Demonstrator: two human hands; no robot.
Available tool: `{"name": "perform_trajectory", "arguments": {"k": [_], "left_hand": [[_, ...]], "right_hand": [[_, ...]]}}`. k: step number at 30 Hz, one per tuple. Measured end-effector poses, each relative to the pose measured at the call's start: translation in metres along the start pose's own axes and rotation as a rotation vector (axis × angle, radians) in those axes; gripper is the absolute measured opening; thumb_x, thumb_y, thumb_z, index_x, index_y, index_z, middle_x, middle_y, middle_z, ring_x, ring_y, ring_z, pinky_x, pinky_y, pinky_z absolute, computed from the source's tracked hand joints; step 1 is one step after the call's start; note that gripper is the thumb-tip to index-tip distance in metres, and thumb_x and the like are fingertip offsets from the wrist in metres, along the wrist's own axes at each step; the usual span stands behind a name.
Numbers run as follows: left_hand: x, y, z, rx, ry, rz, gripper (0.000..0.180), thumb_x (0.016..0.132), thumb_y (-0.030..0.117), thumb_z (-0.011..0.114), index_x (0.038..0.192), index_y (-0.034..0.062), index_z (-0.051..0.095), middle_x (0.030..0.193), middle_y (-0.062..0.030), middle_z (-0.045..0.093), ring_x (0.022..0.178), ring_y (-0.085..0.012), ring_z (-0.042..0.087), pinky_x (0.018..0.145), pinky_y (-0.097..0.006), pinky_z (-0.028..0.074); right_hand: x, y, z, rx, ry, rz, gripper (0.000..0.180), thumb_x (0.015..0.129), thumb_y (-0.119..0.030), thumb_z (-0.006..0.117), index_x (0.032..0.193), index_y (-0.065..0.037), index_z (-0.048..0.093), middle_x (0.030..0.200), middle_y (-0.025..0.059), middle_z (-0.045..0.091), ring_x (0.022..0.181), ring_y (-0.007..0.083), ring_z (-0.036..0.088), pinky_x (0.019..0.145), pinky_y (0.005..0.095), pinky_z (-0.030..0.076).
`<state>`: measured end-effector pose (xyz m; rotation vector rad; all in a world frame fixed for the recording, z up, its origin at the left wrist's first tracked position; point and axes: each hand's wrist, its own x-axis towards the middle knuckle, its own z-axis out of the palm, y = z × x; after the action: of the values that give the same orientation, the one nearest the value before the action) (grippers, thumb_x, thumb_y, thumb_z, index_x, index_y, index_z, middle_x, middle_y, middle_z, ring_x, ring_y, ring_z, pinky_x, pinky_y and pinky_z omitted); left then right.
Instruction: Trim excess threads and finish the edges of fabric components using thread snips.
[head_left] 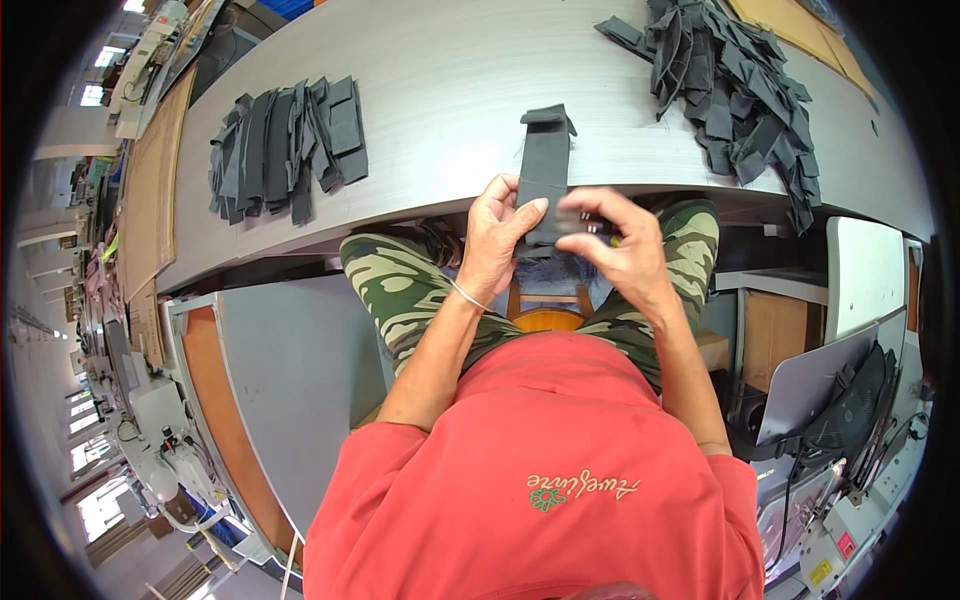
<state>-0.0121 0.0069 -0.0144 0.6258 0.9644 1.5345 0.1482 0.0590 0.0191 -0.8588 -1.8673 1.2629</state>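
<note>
My left hand [492, 232] is closed on a dark grey fabric strip [545, 165], its thumb lying on top near the lower end. The strip's far end is folded over and rests on the table, while its near end hangs past the table's front edge. Just to the right of the strip, my right hand [632, 243] is curled with thumb and fingers brought towards each other. Its fingertips are smeared by motion. A small dark object [607, 236] with a yellow-green spot shows in that hand, too blurred to name.
On the pale table [430, 110], a row of grey fabric strips [265, 150] lies at the left. A larger heap of strips [745, 110] at the right hangs partly over the front edge. Cardboard [805, 40] lies at the far right. A grey panel [290, 350] stands left of my legs.
</note>
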Motion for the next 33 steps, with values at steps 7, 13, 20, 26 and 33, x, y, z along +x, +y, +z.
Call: {"name": "perform_trajectory", "arguments": {"k": [7, 13, 20, 26, 33], "left_hand": [[-0.001, 0.0, 0.004, -0.083, 0.013, -0.073, 0.019, 0.086, 0.004, 0.063, 0.101, 0.0042, 0.053, 0.092, -0.0045, 0.064, 0.078, -0.0065, 0.061, 0.07, -0.022, 0.051], [-0.004, 0.002, 0.006, -0.082, 0.003, -0.121, 0.017, 0.085, 0.003, 0.063, 0.1, 0.0035, 0.055, 0.09, -0.0053, 0.065, 0.077, -0.0071, 0.062, 0.07, -0.023, 0.052], [-0.003, -0.004, 0.009, 0.032, 0.013, -0.036, 0.02, 0.083, -0.003, 0.064, 0.102, -0.0018, 0.057, 0.096, -0.0036, 0.061, 0.084, -0.0066, 0.058, 0.073, -0.021, 0.05], [-0.002, -0.01, 0.007, 0.163, -0.027, 0.03, 0.025, 0.08, -0.006, 0.065, 0.103, -0.0029, 0.057, 0.097, -0.0011, 0.059, 0.087, -0.0047, 0.054, 0.074, -0.019, 0.047], [-0.004, -0.007, 0.009, 0.223, -0.013, 0.006, 0.024, 0.08, -0.004, 0.066, 0.103, -0.0036, 0.057, 0.097, -0.0003, 0.058, 0.086, -0.0043, 0.053, 0.074, -0.02, 0.046]], "right_hand": [[0.014, 0.011, -0.012, -0.467, 0.126, -0.231, 0.018, 0.077, -0.014, 0.07, 0.095, -0.011, 0.068, 0.083, 0.0026, 0.065, 0.073, 0.0203, 0.059, 0.069, 0.0308, 0.042], [0.011, 0.016, -0.013, -0.496, 0.188, -0.172, 0.014, 0.076, -0.013, 0.071, 0.089, -0.011, 0.069, 0.078, 0.0034, 0.064, 0.074, 0.0203, 0.058, 0.068, 0.0307, 0.042], [0.008, 0.005, -0.005, -0.293, 0.191, -0.101, 0.018, 0.076, -0.012, 0.07, 0.094, -0.01, 0.069, 0.085, 0.0052, 0.059, 0.077, 0.0235, 0.059, 0.069, 0.033, 0.046], [0.011, 0.01, -0.002, -0.417, 0.163, -0.194, 0.018, 0.075, -0.015, 0.071, 0.093, -0.012, 0.07, 0.086, 0.0042, 0.057, 0.078, 0.0229, 0.059, 0.07, 0.0339, 0.045], [0.011, 0.015, -0.007, -0.589, 0.159, -0.243, 0.014, 0.076, -0.014, 0.071, 0.09, -0.011, 0.071, 0.087, 0.0038, 0.058, 0.077, 0.0205, 0.059, 0.07, 0.0329, 0.045]]}}
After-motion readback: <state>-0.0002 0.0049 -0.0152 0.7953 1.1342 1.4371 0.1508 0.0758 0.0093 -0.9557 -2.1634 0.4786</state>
